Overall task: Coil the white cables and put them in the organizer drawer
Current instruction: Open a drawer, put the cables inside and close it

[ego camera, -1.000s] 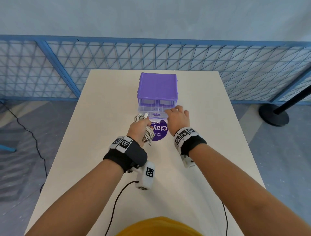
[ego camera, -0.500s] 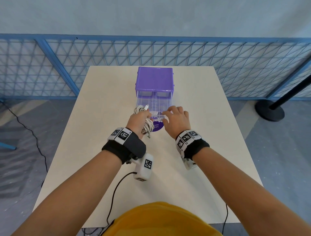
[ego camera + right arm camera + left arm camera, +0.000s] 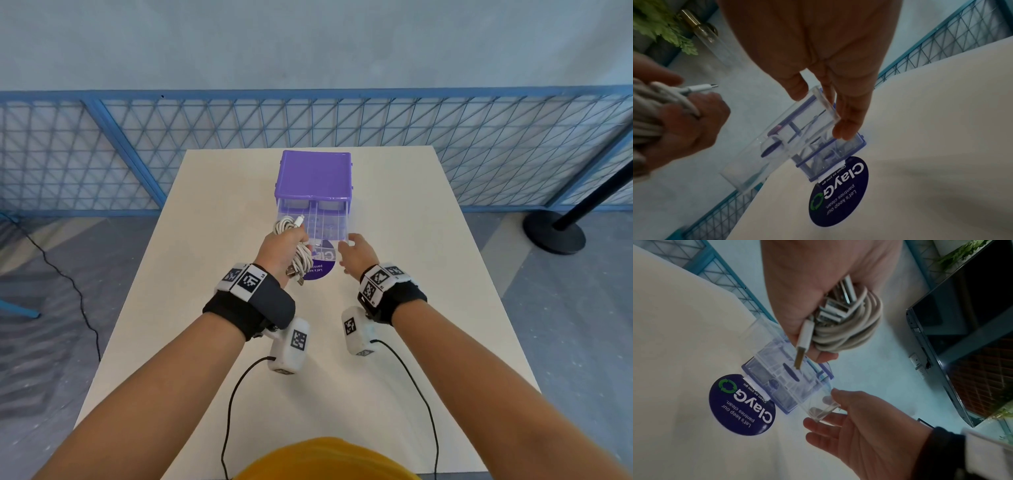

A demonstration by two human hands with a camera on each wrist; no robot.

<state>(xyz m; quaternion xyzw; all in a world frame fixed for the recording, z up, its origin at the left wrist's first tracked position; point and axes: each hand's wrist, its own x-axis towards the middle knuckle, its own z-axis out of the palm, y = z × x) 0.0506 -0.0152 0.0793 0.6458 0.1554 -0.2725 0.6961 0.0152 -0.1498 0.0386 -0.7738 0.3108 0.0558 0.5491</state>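
A purple organizer (image 3: 315,174) stands mid-table, its clear drawer (image 3: 325,222) pulled out toward me. My left hand (image 3: 286,245) grips a coil of white cables (image 3: 303,257) just at the drawer's front left corner, with one plug (image 3: 299,221) sticking up over the drawer. The left wrist view shows the coil (image 3: 851,327) and several USB plugs bunched in my fist above the drawer (image 3: 789,374). My right hand (image 3: 351,246) pinches the drawer's front right corner. In the right wrist view its thumb and fingers (image 3: 846,126) clamp the clear front wall (image 3: 826,104).
A round dark purple sticker (image 3: 322,263) lies on the white table (image 3: 411,308) just under the drawer front. A blue mesh fence (image 3: 205,137) runs behind the table. A black stanchion base (image 3: 553,233) stands on the floor at the right.
The drawer has slid out of the organizer toward me under my right hand. My left hand has lifted the coil up beside the drawer's left corner.
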